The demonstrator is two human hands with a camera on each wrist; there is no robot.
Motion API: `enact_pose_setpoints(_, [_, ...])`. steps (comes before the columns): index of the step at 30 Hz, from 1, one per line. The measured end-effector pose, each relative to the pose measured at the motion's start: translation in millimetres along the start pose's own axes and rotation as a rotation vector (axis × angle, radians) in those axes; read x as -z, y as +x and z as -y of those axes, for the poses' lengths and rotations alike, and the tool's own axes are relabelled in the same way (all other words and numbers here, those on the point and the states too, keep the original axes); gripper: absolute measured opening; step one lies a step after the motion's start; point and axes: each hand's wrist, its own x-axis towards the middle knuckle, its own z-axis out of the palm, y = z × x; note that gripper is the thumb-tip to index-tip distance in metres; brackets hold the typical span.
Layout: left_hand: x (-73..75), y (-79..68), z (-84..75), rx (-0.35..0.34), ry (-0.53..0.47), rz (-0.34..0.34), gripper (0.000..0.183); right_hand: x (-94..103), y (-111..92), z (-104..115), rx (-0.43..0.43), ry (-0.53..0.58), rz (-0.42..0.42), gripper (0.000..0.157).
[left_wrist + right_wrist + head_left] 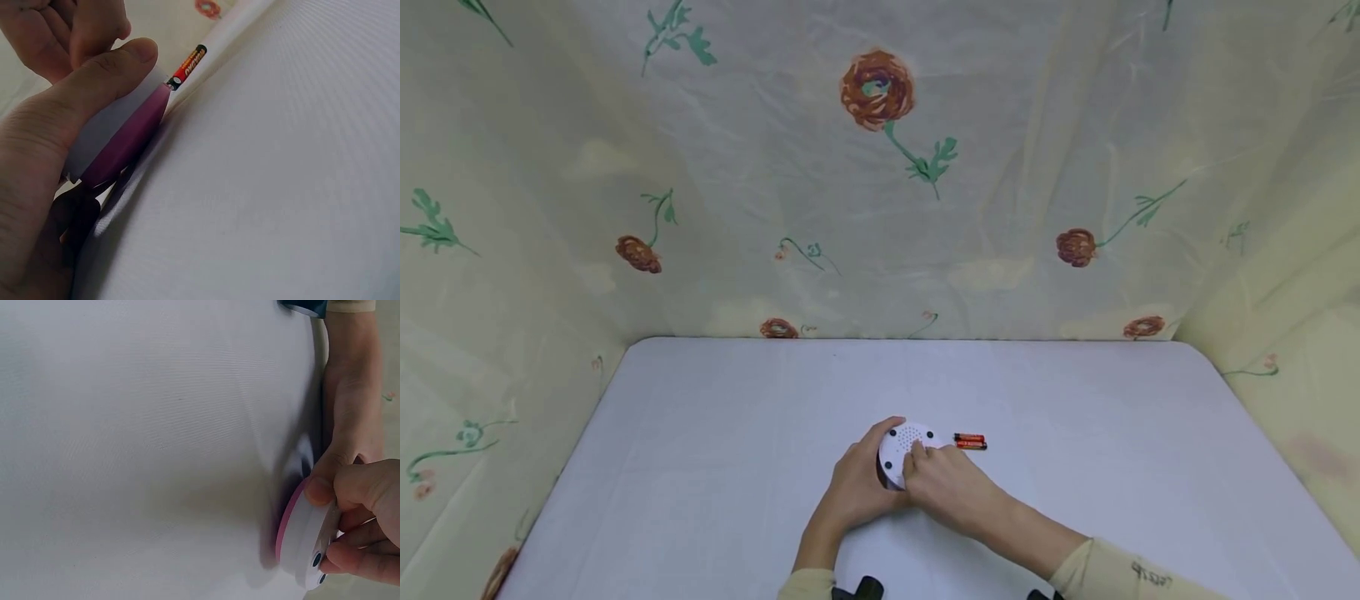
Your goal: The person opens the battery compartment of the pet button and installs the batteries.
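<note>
A round white device (898, 450) with black feet and a patch of small holes stands tilted over the table, holes facing up and away. Its rim (289, 519) is pink in the right wrist view. My left hand (856, 483) grips it from the left, thumb (122, 65) over the white side. Against the holed face lie the bent fingers of my right hand (951, 490); I cannot tell whether they pinch any part of it. In the right wrist view, fingertips (340, 557) touch the face beside a black foot (317, 559).
Two red and black batteries (970, 442) lie side by side on the white tabletop (737, 417), just right of the device. Floral cloth (985, 250) hangs behind the table and at both sides. A dark cylindrical object (869, 587) shows near the left sleeve.
</note>
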Motion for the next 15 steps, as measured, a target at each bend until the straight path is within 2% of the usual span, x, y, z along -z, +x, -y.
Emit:
enact_pose_setpoints(5, [0.2, 3.6, 0.3, -0.001, 0.008, 0.004, 0.09, 0.7, 0, -2, -0.022, -0.005, -0.016, 0.02])
enact_pose_setpoints(9, [-0.2, 3.6, 1.2, -0.008, 0.008, 0.006, 0.092, -0.6, -5, -3, -0.068, 0.022, -0.072, 0.025])
enact_pose_setpoints(15, [-0.3, 1.3, 3.1, -0.048, 0.015, -0.01, 0.093, -7.3, -17, -5, -0.163, 0.153, -0.19, 0.021])
